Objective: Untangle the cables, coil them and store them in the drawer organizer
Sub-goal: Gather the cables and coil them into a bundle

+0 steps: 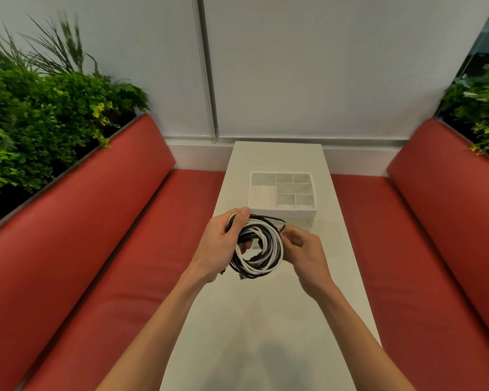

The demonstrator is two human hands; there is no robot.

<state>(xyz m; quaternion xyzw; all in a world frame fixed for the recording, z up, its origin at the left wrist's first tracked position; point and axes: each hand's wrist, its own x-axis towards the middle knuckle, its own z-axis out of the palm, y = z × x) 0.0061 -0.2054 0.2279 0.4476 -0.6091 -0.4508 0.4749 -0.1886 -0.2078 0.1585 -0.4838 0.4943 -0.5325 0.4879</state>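
Cable bundle (259,246): black + white cords mixed, held above table (266,320), just short of organizer. L hand (223,244) grips bundle; R hand (304,253) pinches strand at rim. Drawer organizer (282,211): compartments hold no cables. Est.: untangling underway; coiling, storing left.

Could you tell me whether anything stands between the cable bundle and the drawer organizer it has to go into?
Nothing visible does. The left hand and right hand hold the black and white cable bundle above the white table, just in front of the drawer organizer, whose top is open.
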